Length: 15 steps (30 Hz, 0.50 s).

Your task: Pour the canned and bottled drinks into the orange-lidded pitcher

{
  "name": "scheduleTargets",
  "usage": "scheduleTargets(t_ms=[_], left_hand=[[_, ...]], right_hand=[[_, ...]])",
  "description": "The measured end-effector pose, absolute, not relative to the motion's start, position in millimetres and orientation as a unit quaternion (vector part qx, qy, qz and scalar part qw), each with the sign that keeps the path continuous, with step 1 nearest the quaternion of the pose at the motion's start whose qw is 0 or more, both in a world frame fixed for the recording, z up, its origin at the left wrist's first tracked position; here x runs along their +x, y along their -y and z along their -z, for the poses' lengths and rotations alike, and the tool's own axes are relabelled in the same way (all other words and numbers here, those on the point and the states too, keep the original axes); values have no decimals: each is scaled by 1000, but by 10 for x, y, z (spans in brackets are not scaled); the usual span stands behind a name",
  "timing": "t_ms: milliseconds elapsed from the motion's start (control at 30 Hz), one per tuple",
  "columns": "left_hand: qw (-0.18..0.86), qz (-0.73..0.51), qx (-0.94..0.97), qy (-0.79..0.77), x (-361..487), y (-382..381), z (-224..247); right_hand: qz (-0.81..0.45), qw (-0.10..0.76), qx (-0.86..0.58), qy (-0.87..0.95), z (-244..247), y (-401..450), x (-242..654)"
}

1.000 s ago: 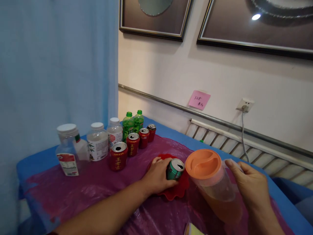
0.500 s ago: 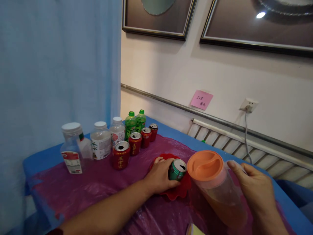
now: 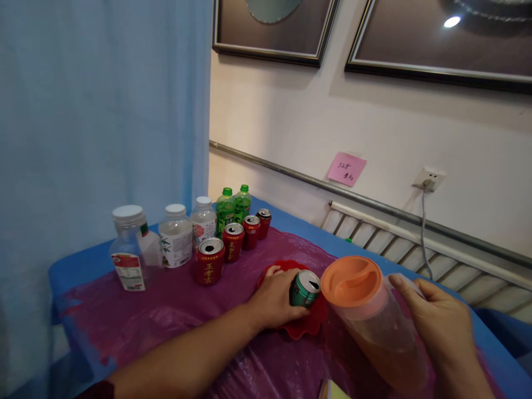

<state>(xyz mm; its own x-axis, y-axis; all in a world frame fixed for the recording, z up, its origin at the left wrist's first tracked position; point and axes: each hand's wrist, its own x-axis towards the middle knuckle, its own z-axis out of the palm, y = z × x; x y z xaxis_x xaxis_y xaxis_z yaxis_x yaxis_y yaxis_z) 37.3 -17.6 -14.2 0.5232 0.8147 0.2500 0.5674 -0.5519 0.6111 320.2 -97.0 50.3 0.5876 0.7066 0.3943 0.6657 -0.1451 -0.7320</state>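
Observation:
My left hand [image 3: 276, 299] is wrapped round a green drink can [image 3: 305, 289], its opened top tilted toward the right. Under the can lies a red scalloped dish [image 3: 301, 328], partly covered by the hand. By its handle, my right hand [image 3: 443, 316] grips a clear plastic pitcher [image 3: 384, 338] with an orange lid [image 3: 352, 281]. The pitcher leans left, its lid close beside the can's top, and brownish liquid shows inside. Whether any liquid is flowing I cannot tell.
Several red cans [image 3: 209, 263] stand in a row left of the dish. Behind them are clear white-capped bottles [image 3: 175, 238] and two green bottles [image 3: 225, 208]. Purple plastic sheeting [image 3: 174, 321] covers the blue table [image 3: 78, 266]. A radiator [image 3: 382, 249] runs along the wall.
The whole view has shifted slightly, so things appear a little further right. Both hands keep their grips, and can and pitcher stay in nearly the same places relative to each other.

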Motion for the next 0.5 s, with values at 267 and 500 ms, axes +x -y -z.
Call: scheduleTargets(t_ms=[267,500], left_hand=[[242,-260,840,-410,380,183,134],[251,-268,836,-407,382,209,122]], right_hand=[[-4,474,-751,460,-513,1002,3186],[-19,461,-767,446,-508,1001,3182]])
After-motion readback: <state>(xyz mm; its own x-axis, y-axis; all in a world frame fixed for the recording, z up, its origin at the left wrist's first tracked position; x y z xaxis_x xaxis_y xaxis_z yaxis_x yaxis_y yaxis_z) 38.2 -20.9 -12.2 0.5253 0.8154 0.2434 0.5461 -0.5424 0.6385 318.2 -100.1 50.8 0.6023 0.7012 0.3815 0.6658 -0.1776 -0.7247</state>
